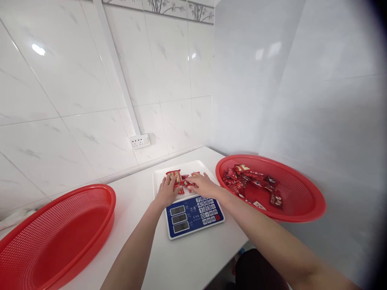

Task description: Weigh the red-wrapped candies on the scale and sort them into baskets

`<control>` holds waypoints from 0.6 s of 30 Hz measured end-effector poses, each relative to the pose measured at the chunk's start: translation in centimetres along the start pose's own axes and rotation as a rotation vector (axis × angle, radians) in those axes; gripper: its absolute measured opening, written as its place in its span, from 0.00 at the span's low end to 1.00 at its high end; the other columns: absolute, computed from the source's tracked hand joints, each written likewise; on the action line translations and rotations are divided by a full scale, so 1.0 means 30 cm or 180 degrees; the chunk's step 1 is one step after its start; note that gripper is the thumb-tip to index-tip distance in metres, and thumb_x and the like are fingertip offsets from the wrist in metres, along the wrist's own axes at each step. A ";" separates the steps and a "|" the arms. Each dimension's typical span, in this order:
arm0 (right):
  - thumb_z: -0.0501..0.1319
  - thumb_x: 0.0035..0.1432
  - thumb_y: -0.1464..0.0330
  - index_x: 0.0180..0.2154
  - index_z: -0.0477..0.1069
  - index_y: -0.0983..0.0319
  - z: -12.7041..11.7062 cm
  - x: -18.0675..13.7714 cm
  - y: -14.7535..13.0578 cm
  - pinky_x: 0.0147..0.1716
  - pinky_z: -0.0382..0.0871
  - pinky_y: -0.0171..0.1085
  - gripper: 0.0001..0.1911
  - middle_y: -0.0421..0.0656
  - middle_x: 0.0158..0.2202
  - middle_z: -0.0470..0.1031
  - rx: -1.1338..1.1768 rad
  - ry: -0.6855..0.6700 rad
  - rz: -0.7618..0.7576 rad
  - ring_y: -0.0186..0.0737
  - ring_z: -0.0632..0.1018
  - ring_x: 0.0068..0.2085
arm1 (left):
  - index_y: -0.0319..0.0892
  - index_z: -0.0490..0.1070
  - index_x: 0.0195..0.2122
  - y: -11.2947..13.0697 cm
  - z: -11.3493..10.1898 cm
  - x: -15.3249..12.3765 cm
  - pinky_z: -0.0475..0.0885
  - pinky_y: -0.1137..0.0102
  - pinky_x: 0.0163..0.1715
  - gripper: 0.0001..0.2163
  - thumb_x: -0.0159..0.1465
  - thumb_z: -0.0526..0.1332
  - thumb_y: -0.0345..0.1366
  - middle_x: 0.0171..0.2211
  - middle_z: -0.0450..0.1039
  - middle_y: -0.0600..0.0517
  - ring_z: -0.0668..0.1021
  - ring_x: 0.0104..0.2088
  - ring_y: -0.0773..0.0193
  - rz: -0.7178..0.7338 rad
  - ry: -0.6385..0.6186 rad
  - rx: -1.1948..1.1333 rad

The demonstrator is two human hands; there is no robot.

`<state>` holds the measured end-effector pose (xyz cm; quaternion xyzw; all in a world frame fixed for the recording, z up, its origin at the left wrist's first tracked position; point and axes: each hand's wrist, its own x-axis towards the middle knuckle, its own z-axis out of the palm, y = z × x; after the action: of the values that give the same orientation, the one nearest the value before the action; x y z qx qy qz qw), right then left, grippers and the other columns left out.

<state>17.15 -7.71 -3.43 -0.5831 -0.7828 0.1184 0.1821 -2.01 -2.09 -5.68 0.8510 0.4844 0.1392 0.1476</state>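
Several red snack packets (174, 175) lie on the white pan (159, 171) of a digital scale (193, 215). My left hand (167, 192) rests on the left side of these packets, its fingers stretched out and apart. From the right, my right hand (203, 186) reaches over the pan with spread fingers, its fingertips touching the packets there. The packets are partly hidden under both hands. Below the hands, the scale's blue panel shows three small displays and a white keypad; the digits are too faint to read surely.
A red plastic basket (302, 215) on the right holds more red and dark packets (254, 181). At the left stands another red basket (110, 201) with perforated sides. The white table (130, 225) meets a tiled wall with a power socket (140, 141).
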 end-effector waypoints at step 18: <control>0.51 0.61 0.60 0.57 0.62 0.59 -0.064 -0.251 0.060 0.60 0.49 0.54 0.24 0.47 0.62 0.59 -0.0429 0.0809 0.0523 0.51 0.55 0.64 | 0.51 0.47 0.64 0.029 -0.083 -0.359 0.56 0.56 0.60 0.27 0.65 0.45 0.52 0.67 0.43 0.51 0.46 0.66 0.56 -0.0185 0.0318 -0.0581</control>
<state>21.44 -14.44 -3.52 -0.6663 -0.7094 0.0053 0.2298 -7.58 -11.55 -4.07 0.8116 0.5009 0.2207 0.2041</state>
